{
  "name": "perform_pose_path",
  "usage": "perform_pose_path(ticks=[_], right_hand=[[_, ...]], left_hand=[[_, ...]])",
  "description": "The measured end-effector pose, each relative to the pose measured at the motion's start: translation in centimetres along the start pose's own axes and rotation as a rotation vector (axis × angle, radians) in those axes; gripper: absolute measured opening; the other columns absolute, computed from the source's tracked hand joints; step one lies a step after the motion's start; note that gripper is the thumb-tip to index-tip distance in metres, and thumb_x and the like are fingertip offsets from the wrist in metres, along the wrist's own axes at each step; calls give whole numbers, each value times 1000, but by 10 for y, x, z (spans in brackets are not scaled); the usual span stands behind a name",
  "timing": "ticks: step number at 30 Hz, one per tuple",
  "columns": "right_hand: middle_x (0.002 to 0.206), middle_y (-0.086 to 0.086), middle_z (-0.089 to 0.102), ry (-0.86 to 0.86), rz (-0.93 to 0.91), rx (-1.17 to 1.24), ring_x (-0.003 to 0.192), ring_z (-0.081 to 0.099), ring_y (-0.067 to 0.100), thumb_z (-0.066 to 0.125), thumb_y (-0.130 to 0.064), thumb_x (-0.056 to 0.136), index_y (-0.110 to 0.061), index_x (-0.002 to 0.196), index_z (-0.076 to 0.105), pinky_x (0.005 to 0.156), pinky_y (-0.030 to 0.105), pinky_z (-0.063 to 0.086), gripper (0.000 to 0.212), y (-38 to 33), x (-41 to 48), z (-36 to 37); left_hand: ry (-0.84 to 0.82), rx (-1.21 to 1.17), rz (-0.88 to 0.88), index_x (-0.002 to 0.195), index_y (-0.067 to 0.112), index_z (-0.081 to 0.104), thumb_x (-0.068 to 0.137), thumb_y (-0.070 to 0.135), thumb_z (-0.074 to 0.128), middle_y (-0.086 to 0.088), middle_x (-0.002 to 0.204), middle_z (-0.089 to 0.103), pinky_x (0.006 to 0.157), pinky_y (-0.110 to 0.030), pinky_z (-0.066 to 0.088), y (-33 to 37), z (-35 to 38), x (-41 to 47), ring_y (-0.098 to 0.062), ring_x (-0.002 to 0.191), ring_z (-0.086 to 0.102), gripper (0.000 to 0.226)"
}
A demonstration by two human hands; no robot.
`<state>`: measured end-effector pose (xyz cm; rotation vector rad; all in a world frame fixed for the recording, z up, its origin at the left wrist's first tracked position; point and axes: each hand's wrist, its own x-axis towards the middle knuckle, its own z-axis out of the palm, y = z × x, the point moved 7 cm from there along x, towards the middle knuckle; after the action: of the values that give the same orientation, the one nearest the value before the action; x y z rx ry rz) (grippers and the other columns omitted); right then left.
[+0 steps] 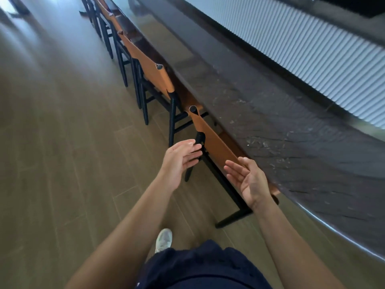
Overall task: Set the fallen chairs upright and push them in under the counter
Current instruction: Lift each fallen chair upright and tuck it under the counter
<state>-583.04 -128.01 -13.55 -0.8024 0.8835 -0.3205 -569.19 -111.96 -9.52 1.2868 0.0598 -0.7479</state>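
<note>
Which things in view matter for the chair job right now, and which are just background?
Job: nearest chair, second chair, counter, left hand and right hand, both open.
Background: ribbed white panel, wood floor, shoe.

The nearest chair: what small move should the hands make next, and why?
Probably lay both hands on the tan backrest and push the nearest chair slightly further under the counter. It already stands upright with its backrest near the counter edge, and the left hand and right hand are open beside it, holding nothing.
</note>
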Motion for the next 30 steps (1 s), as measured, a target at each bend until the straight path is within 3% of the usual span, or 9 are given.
perform_pose_path(ticks=[10,15,17,21,24,30], right_hand=[[104,18,73,295,-35,173,88,74,26,50,-28,99,-9,110,57,68,32,56,24,29,11,14],[117,22,66,442,62,306,94,71,29,50,-30,99,-2,141,36,74,37,56,52,51,12,8],[124,25,61,496,74,376,93,69,29,49,-30,99,-6,148,28,72,37,55,58,51,12,2],[124,27,57,582,89,488,96,67,33,51,-31,99,-20,144,35,71,39,53,49,45,18,-10],[125,24,58,642,102,542,98,65,35,53,-29,98,-21,129,43,71,40,51,34,40,28,-20],[108,22,60,704,125,636,85,64,36,50,-19,97,-5,129,47,65,44,52,35,43,48,-39]], left_hand=[[-153,143,-171,116,7,62,96,18,54,-8,106,73,86,-37,57,25,-6,67,-21,97,71,24],[-158,158,-278,121,6,59,98,19,51,-9,110,71,82,-35,58,20,-7,98,-23,98,70,28],[-169,168,-327,125,8,56,98,22,52,-10,115,68,82,-36,57,15,-2,108,-24,101,68,31],[-195,198,-395,133,12,50,97,25,55,-14,132,57,81,-38,57,8,19,132,-28,108,63,39],[-175,189,-445,137,13,46,93,28,61,-17,141,47,83,-42,56,4,36,152,-33,115,58,49],[-74,207,-535,141,18,42,91,29,65,-15,143,43,80,-48,53,-7,55,190,-35,118,52,57]])
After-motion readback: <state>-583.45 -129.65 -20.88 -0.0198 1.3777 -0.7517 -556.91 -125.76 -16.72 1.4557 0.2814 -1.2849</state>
